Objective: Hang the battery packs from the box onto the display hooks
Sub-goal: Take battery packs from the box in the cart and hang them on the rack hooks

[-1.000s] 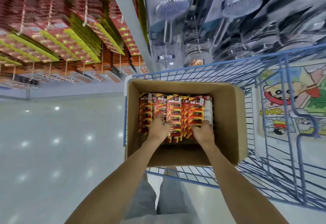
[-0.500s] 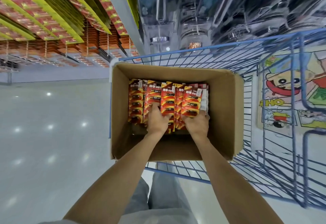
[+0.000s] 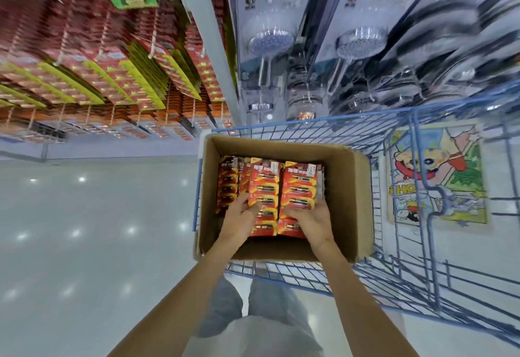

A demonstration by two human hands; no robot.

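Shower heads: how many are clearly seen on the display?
2. One shower head hangs beyond the box; the other hangs to its right, beyond the cart. More may hide among blurred packs further right.

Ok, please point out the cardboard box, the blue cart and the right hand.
cardboard box (image 3: 344, 202): head view, bare inner right wall.
blue cart (image 3: 337, 117): head view, far top rail.
right hand (image 3: 312, 221): head view, back of hand.

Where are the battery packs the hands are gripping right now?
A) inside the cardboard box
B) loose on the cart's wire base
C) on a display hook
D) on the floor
A: the left hand and right hand each grip red battery packs standing inside the cardboard box, which sits in the blue cart.
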